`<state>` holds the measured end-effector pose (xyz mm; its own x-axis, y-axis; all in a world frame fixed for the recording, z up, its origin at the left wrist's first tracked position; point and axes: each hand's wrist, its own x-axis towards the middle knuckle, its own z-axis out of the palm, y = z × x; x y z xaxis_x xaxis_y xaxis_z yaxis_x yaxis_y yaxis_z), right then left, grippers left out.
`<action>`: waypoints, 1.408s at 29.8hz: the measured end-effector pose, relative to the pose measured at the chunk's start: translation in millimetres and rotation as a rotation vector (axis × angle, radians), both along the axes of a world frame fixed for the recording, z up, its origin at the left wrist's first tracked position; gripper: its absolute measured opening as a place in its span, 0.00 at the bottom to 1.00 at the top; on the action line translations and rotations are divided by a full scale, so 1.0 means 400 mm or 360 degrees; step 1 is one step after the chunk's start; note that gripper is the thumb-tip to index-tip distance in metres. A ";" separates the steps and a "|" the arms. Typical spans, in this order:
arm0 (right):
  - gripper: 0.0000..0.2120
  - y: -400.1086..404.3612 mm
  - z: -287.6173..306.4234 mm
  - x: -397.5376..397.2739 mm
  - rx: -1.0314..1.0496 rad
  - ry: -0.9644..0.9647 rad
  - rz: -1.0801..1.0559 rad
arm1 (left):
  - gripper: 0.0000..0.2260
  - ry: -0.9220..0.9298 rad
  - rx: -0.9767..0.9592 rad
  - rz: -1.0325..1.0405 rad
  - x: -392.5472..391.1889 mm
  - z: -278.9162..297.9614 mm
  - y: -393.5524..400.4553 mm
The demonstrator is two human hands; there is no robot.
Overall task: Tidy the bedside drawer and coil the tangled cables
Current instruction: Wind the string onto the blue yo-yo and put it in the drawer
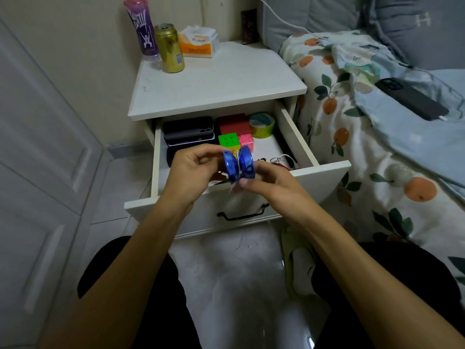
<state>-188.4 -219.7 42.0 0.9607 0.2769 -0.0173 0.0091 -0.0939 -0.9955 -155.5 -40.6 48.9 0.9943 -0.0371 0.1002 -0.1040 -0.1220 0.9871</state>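
The white bedside drawer (pixel 324 172) stands pulled open below the nightstand top. Above its front edge I hold a shiny blue yo-yo (pixel 239 165) between both hands. My left hand (pixel 191 170) grips its left half with curled fingers. My right hand (pixel 266 180) pinches the right half and the white string at its lower rim. Inside the drawer lie dark phone cases (pixel 188 131), a red box (pixel 232 124), two puzzle cubes (pixel 228 141), a roll of green tape (pixel 261 124) and a white cable with keys (pixel 281 159) at the front right.
On the nightstand top (pixel 221 84) stand a purple bottle (pixel 144 28), a gold can (pixel 171 49) and a tissue pack (pixel 198 41). The bed (pixel 377 147) lies to the right with a black phone (pixel 410 98) on it. A white cupboard door (pixel 37 147) is at the left.
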 end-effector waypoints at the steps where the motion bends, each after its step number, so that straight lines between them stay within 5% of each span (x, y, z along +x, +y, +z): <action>1: 0.07 -0.004 -0.001 -0.002 -0.0067 0.0019 -0.0015 | 0.10 0.0002 -0.0020 0.0029 -0.001 0.002 0.001; 5: 0.08 -0.032 -0.013 -0.020 -0.0656 0.0083 0.0140 | 0.10 0.0006 -0.0047 0.0133 -0.003 0.013 0.013; 8: 0.10 -0.030 -0.019 -0.029 -0.0829 -0.0107 -0.0237 | 0.12 -0.0044 0.0019 0.0107 -0.008 0.019 0.016; 10: 0.20 -0.022 -0.019 -0.024 -0.0706 -0.0182 -0.0438 | 0.13 -0.0079 0.0093 0.0049 -0.016 0.016 0.015; 14: 0.21 -0.021 -0.018 -0.021 -0.0793 -0.0462 -0.0570 | 0.13 -0.0105 0.0129 -0.0010 -0.031 0.015 0.014; 18: 0.29 -0.011 -0.008 -0.025 -0.0330 -0.0130 -0.0123 | 0.11 -0.0123 0.0087 0.0009 -0.038 0.016 0.014; 21: 0.22 0.001 -0.001 -0.023 -0.0023 0.0011 0.0165 | 0.13 -0.0115 0.0052 0.0004 -0.044 0.016 0.010; 26: 0.10 -0.005 0.003 -0.034 0.0075 0.0165 0.0059 | 0.13 -0.0134 -0.0003 0.0085 -0.049 0.023 0.014; 31: 0.10 -0.021 0.012 -0.062 -0.0217 -0.0167 0.0063 | 0.10 -0.0294 0.0346 0.0294 -0.038 0.015 0.049; 35: 0.08 -0.022 0.037 -0.067 -0.0064 -0.0420 0.0023 | 0.11 -0.0609 0.0770 0.0137 -0.049 0.012 0.063; 42: 0.08 -0.039 0.048 -0.008 0.0087 -0.0418 -0.0371 | 0.12 -0.0689 0.0749 -0.0185 -0.083 0.010 0.051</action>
